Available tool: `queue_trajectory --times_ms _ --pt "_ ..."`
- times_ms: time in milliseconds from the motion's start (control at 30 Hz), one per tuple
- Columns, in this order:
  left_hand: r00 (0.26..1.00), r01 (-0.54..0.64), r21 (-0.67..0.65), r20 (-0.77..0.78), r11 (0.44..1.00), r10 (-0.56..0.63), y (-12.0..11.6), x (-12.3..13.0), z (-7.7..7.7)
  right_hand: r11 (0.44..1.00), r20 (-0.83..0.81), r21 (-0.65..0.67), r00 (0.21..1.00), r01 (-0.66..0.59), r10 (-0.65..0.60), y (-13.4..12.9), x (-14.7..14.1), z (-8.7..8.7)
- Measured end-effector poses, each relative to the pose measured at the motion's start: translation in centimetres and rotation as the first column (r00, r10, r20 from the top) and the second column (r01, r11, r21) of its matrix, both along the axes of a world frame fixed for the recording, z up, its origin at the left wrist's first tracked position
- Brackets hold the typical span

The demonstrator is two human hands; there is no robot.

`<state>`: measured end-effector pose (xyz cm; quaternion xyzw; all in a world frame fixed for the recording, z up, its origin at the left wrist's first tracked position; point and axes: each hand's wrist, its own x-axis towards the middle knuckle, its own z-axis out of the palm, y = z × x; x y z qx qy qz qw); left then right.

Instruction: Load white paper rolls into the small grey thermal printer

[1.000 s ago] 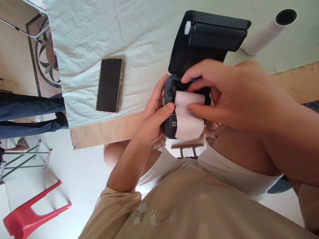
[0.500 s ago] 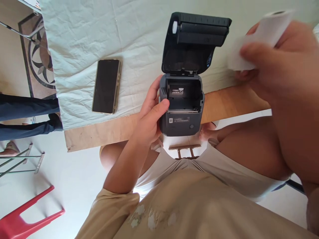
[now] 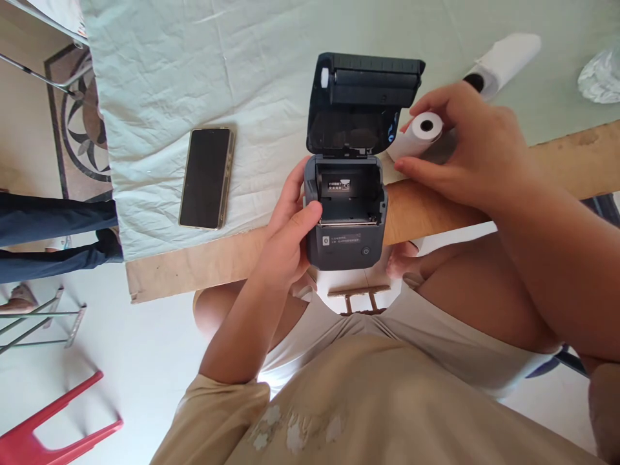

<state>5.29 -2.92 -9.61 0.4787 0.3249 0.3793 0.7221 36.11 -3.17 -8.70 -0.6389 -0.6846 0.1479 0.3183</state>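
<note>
My left hand (image 3: 290, 239) grips a dark grey portable label printer (image 3: 346, 252) by its left side, thumb on the rim. The printer's black lid (image 3: 363, 123) stands raised, so the bare paper compartment (image 3: 349, 197) inside shows. A small printed sticker is on the compartment's back wall. Just right of the lid, my right hand (image 3: 465, 142) holds a white paper roll (image 3: 415, 143) between thumb and fingers. The roll's round end with a dark core faces up. Beyond that hand, a second white roll (image 3: 511, 61) with a black end lies on the cloth.
A phone (image 3: 206, 177) with a dark screen lies left on the pale green cloth (image 3: 271, 77). The wooden table edge (image 3: 203, 268) runs in front of me. Clear crumpled plastic (image 3: 600, 76) is at right. A red stool (image 3: 58, 413) and another person's legs (image 3: 53, 239) are at left.
My right hand has come down and left with the paper roll, close to the printer. The second roll and the clear plastic now show. The printer has shifted slightly left and down in view.
</note>
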Motion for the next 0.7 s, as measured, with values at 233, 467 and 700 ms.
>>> queue_trajectory --times_ms 233,467,700 --pt "0.999 0.01 -0.002 0.052 1.0 -0.01 0.3 -0.2 -0.1 0.941 0.222 0.303 0.949 0.151 -0.224 2.4 5.6 0.3" --pt "0.998 0.032 -0.006 0.056 0.999 -0.032 0.1 -0.3 -0.1 0.954 0.297 -0.091 0.922 0.287 -0.249 5.8 8.3 -1.4" --pt "0.999 0.018 -0.01 0.031 1.0 -0.018 0.4 -0.3 -0.6 0.922 0.208 0.051 0.899 0.384 -0.386 4.0 9.3 -2.0"
